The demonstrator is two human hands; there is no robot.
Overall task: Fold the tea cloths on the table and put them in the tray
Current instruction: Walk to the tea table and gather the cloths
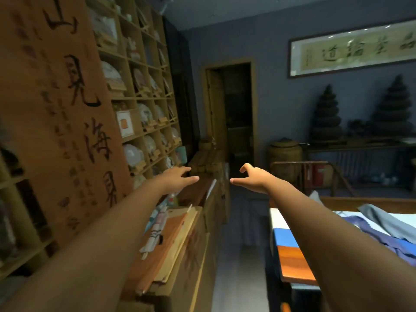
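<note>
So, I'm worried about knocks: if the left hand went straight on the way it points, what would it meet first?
Probably the stacked wooden boxes just beyond the left hand, though depth is unclear here.

At the lower right of the frame, a grey-blue tea cloth (382, 221) lies crumpled on the surface (295, 264). A dark blue tea cloth (387, 242) lies bunched just beside it, touching. Neither is folded.

A tea shop or tea room. Wooden shelves (144, 104) on the left hold wrapped round tea cakes on stands. A brown calligraphy banner (58, 104) hangs near left; a framed scroll (351, 55) hangs far right above dark stacked tea towers (326, 113) and jars (284, 154).
</note>
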